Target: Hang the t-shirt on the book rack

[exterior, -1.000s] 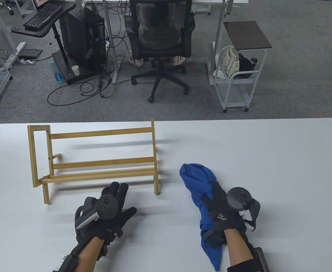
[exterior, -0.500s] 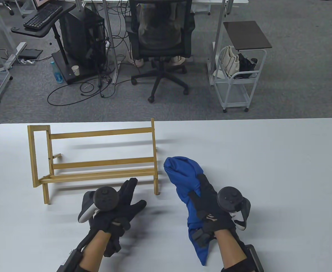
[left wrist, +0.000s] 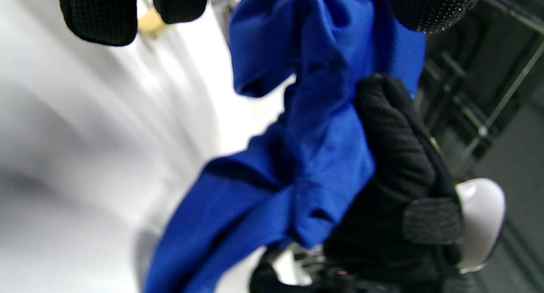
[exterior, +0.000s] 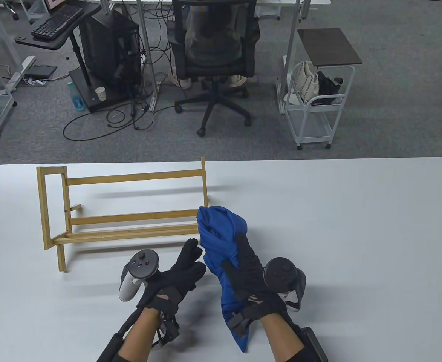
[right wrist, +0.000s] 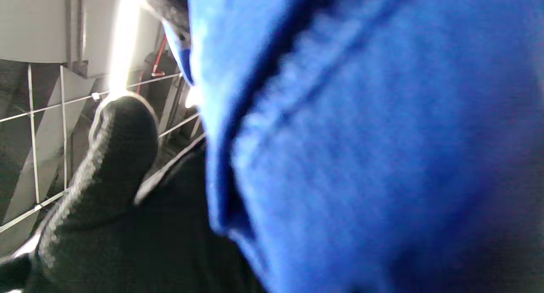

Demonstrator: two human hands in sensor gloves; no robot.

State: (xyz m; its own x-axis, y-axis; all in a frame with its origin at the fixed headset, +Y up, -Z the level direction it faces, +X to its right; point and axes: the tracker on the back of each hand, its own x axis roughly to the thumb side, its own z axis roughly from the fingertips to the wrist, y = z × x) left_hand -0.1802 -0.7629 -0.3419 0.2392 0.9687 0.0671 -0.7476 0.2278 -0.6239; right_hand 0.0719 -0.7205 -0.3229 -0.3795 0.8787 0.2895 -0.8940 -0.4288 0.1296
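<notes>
The wooden book rack (exterior: 130, 211) stands upright on the left half of the white table (exterior: 356, 226). A bunched blue t-shirt (exterior: 221, 230) is lifted just right of the rack's right post, its top overlapping that post's lower end. My right hand (exterior: 243, 260) grips the shirt around its middle, and cloth hangs down past the wrist. My left hand (exterior: 190, 260) reaches in from the left with straight fingers at the shirt's edge. In the left wrist view the shirt (left wrist: 306, 157) hangs between my left fingertips (left wrist: 97, 12), held by the right glove (left wrist: 395, 178). Blue cloth (right wrist: 361, 135) fills the right wrist view.
Beyond the table's far edge, an office chair (exterior: 213, 56) with a seated person, a white wheeled cart (exterior: 315, 113) holding bags, and a computer tower (exterior: 107, 56) stand on grey carpet. Bare tabletop stretches right of the hands.
My right hand has carried the shirt left, up to the rack's right post. My left hand has moved right and turned, its fingers now reaching the shirt.
</notes>
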